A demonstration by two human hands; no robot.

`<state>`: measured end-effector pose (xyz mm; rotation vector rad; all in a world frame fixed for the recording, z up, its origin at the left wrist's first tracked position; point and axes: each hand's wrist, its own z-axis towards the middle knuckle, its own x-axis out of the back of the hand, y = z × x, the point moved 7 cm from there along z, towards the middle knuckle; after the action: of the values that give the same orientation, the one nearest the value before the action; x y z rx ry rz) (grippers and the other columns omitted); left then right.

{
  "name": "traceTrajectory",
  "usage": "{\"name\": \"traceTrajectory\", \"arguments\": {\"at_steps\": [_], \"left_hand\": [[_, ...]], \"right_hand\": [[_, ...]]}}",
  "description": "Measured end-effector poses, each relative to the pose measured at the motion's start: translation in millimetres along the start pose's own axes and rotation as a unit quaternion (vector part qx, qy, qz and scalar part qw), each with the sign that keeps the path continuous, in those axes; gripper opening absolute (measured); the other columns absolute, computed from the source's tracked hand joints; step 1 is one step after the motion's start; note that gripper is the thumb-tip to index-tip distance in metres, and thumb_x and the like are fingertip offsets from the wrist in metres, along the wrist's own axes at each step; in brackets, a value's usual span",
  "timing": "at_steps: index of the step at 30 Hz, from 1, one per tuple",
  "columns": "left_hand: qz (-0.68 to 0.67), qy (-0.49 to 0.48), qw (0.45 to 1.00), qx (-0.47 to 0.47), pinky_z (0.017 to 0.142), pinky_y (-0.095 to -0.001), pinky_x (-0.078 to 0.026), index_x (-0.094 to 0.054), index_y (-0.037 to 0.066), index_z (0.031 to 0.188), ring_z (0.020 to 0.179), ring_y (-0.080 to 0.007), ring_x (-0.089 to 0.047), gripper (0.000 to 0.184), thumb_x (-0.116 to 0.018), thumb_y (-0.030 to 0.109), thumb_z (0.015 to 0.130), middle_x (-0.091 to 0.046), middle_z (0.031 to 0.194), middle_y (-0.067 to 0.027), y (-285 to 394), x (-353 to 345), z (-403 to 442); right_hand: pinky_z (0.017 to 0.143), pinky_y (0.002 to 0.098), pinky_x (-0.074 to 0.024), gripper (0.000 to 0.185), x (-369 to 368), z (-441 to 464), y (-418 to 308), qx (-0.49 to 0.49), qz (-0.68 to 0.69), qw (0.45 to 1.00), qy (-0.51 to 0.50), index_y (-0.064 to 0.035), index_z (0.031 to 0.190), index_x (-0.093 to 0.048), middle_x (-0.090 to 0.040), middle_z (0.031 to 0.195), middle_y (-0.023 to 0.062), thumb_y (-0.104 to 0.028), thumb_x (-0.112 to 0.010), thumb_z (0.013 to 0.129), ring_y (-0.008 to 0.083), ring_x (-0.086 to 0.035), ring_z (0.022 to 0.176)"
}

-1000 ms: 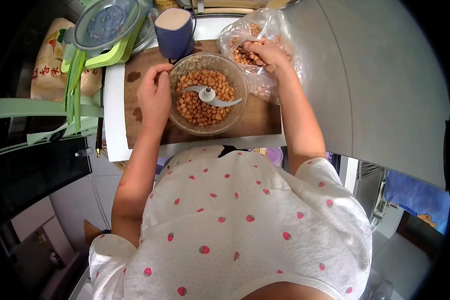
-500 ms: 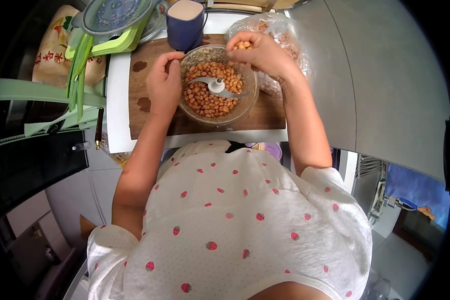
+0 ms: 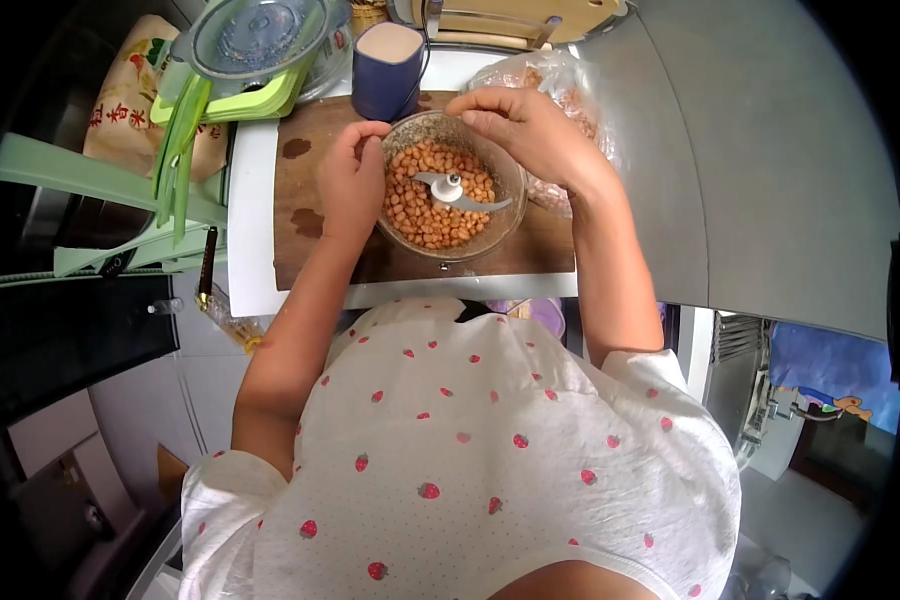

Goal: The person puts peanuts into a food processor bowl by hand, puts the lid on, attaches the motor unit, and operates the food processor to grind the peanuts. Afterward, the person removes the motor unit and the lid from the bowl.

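Note:
A clear food processor bowl (image 3: 510, 205) of peeled-looking brown peanuts (image 3: 420, 222) stands on a wooden cutting board. Its curved metal blade (image 3: 482, 205) on a white hub rises from the middle of the peanuts. My left hand (image 3: 353, 185) is closed on the bowl's upper left rim, thumb and fingers pressed together there. Over the upper right rim, my right hand (image 3: 532, 132) is curled with its back up. Its palm is hidden, so whatever it holds does not show.
The cutting board (image 3: 305, 250) lies on a white counter. Behind the bowl stands a dark blue motor unit (image 3: 387, 80). A clear plastic bag (image 3: 570, 85) with pinkish contents lies at right. Green onions (image 3: 180, 150), green trays (image 3: 255, 103) and a clear lid (image 3: 260, 45) are at left.
My right hand has turned over and lowered towards the rim; the peanuts seen in it before are now out of sight. My left hand stays on the rim. The whole view has shifted slightly.

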<state>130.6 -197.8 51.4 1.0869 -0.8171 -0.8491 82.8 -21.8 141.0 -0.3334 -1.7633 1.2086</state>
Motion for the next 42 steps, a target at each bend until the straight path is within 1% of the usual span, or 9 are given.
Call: {"name": "traceTrajectory", "arguments": {"at_steps": [4, 10, 19, 25, 30, 36, 38, 40, 42], "left_hand": [[-0.007, -0.003, 1.000, 0.000, 0.065, -0.0250, -0.046, -0.064, 0.003, 0.093, 0.069, -0.0116, -0.058, 0.016, -0.051, 0.007, 0.084, -0.065, 0.078, -0.0063, 4, -1, 0], [0.025, 0.000, 0.999, -0.020, 0.065, -0.0275, -0.046, -0.064, 0.003, 0.092, 0.067, -0.0148, -0.058, 0.016, -0.050, 0.007, 0.084, -0.064, 0.076, -0.0076, 7, 0, 0], [0.032, 0.004, 0.999, -0.013, 0.064, -0.0274, -0.045, -0.064, 0.003, 0.092, 0.067, -0.0143, -0.058, 0.017, -0.050, 0.008, 0.084, -0.063, 0.075, -0.0077, 5, 0, 1], [0.020, -0.007, 1.000, 0.018, 0.063, -0.0242, -0.044, -0.064, 0.002, 0.092, 0.066, -0.0094, -0.054, 0.016, -0.052, 0.007, 0.084, -0.060, 0.072, -0.0038, 6, 0, -1], [-0.107, -0.022, 0.990, 0.091, 0.068, -0.0205, -0.043, -0.063, 0.000, 0.097, 0.075, -0.0065, -0.054, 0.016, -0.050, 0.003, 0.087, -0.062, 0.085, -0.0015, -13, 0, 4], [-0.105, 0.002, 0.989, 0.102, 0.079, -0.0224, -0.045, -0.060, -0.001, 0.102, 0.089, -0.0099, -0.058, 0.018, -0.049, 0.001, 0.089, -0.064, 0.097, -0.0068, -20, 11, 28], [-0.091, -0.001, 0.992, 0.087, 0.081, -0.0233, -0.045, -0.060, -0.001, 0.104, 0.092, -0.0125, -0.059, 0.019, -0.051, 0.002, 0.088, -0.064, 0.098, -0.0084, -26, 11, 43], [-0.074, -0.001, 0.994, 0.075, 0.083, -0.0243, -0.045, -0.059, -0.001, 0.107, 0.094, -0.0151, -0.060, 0.022, -0.052, 0.002, 0.086, -0.064, 0.100, -0.0100, -24, 11, 57], [0.032, -0.040, 0.998, 0.043, 0.088, -0.0296, -0.045, -0.054, 0.001, 0.118, 0.103, -0.0219, -0.059, 0.036, -0.056, 0.007, 0.082, -0.062, 0.109, -0.0144, -20, 4, 71]], "right_hand": [[0.085, 0.0257, -0.0443, 0.023, 1, -4, -18, 0.006, -0.017, 1.000, 0.014, 0.0003, 0.108, -0.062, -0.064, 0.099, 0.0045, -0.014, -0.052, 0.093, 0.0114, -0.056, 0.094], [0.090, 0.0260, -0.0435, 0.023, -3, 2, -14, 0.059, -0.003, 0.998, 0.002, 0.0005, 0.109, -0.061, -0.064, 0.104, 0.0057, -0.013, -0.050, 0.094, 0.0127, -0.056, 0.100], [0.093, 0.0256, -0.0427, 0.027, -11, 2, -6, 0.017, 0.087, 0.995, -0.049, 0.0012, 0.116, -0.057, -0.061, 0.110, 0.0055, -0.012, -0.048, 0.095, 0.0128, -0.054, 0.105], [0.090, 0.0249, -0.0447, 0.029, -9, 3, -5, 0.011, 0.079, 0.997, -0.018, -0.0002, 0.118, -0.056, -0.061, 0.109, 0.0049, -0.005, -0.055, 0.089, 0.0120, -0.055, 0.102], [0.081, 0.0263, -0.0478, 0.031, 2, 17, 4, -0.008, 0.005, 1.000, 0.028, -0.0005, 0.113, -0.060, -0.064, 0.097, 0.0054, -0.004, -0.063, 0.082, 0.0132, -0.058, 0.092], [0.081, 0.0341, -0.0484, 0.045, 15, 49, 2, 0.025, -0.183, 0.976, 0.115, -0.0014, 0.112, -0.061, -0.065, 0.100, 0.0156, -0.019, -0.072, 0.072, 0.0235, -0.063, 0.092], [0.083, 0.0416, -0.0467, 0.045, 15, 62, -4, 0.071, -0.193, 0.965, 0.161, 0.0021, 0.105, -0.062, -0.064, 0.099, 0.0210, -0.021, -0.074, 0.068, 0.0356, -0.060, 0.095], [0.083, 0.0417, -0.0463, 0.045, 9, 79, -8, 0.102, -0.214, 0.956, 0.174, 0.0029, 0.102, -0.061, -0.063, 0.097, 0.0216, -0.021, -0.075, 0.067, 0.0363, -0.059, 0.095], [0.083, 0.0421, -0.0453, 0.049, 1, 98, -8, 0.164, -0.251, 0.935, 0.188, 0.0037, 0.099, -0.059, -0.060, 0.095, 0.0218, -0.025, -0.078, 0.064, 0.0363, -0.056, 0.096]]}}
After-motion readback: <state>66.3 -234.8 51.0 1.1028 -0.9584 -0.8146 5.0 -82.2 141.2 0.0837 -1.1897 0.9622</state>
